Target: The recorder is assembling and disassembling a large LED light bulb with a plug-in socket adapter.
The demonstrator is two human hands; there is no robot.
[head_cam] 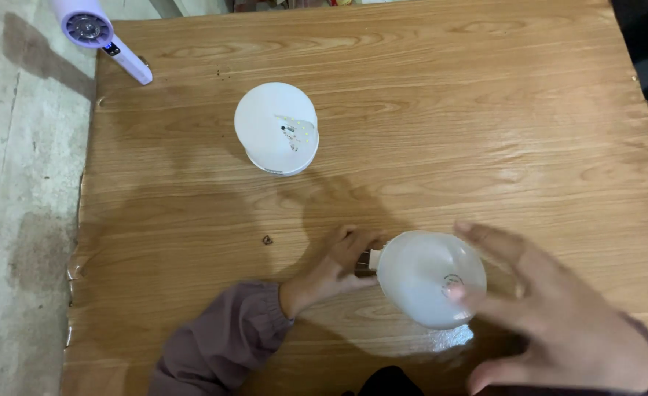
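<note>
So the person has a big white LED bulb (430, 279) lying on its side on the wooden table (485, 110), close to the near edge, and both hands are on it. The left hand (335, 264) is pinched around the base end of the bulb, where a small dark metal-looking part sticks out toward the sleeve, so that's a proper grasp on the base. The right hand (551, 315) is spread wide with fingers splayed, fingertips just touching the frosted dome, more steadying than gripping; it isn't clenched on anything. Beyond the held bulb, farther from the person and a bit left, sits a second white bulb (276, 138) standing dome-up with what looks like its little board of yellow LEDs showing through the top, nobody touching it. Between the two bulbs, to the left, there's a tiny dark speck (267, 240), maybe a screw or chip, can't tell. Way off from the held bulb, at the table's far left corner, a lilac hair-dryer-looking tool (96, 37) hangs over the edge. Judging from this, the held bulb looks intact, dome on, with work on it barely begun.
</note>
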